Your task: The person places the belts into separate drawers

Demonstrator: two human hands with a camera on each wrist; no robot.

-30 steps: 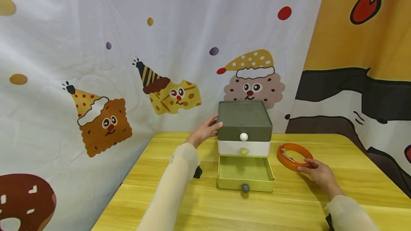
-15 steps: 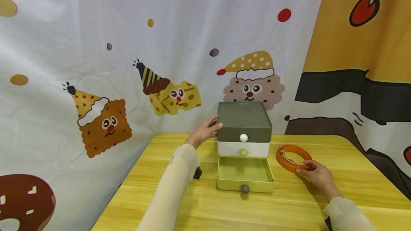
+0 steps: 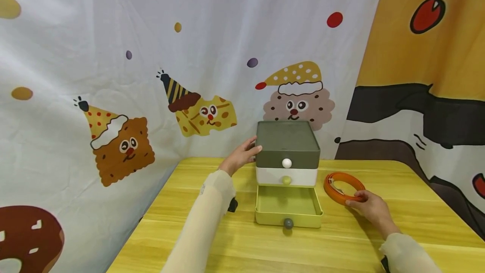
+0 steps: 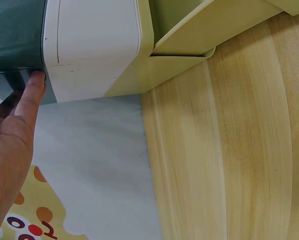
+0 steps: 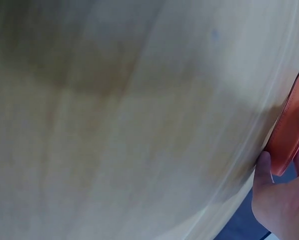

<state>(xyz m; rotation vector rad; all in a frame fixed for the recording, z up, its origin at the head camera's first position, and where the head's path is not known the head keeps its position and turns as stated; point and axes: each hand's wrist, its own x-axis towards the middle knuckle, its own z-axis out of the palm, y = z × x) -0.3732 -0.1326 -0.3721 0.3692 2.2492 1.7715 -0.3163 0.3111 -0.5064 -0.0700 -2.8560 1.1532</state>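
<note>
A small three-tier drawer box stands on the table, with a dark green top tier, a white middle tier and a yellow-green bottom drawer pulled out. My left hand rests against the left side of the top tier; in the left wrist view its extended fingers touch the green side. To the right of the box lies a coiled orange belt with a metal buckle inside the coil. My right hand pinches the belt's near right edge between thumb and fingers, as the right wrist view also shows.
The wood-grain table carries the box and the belt. Behind it hangs a white cloth printed with cartoon snacks. A grey round knob sticks out from the drawer's front.
My right hand and the belt have shifted slightly left, toward the box. The left hand stays against the box, and the drawer remains pulled out.
</note>
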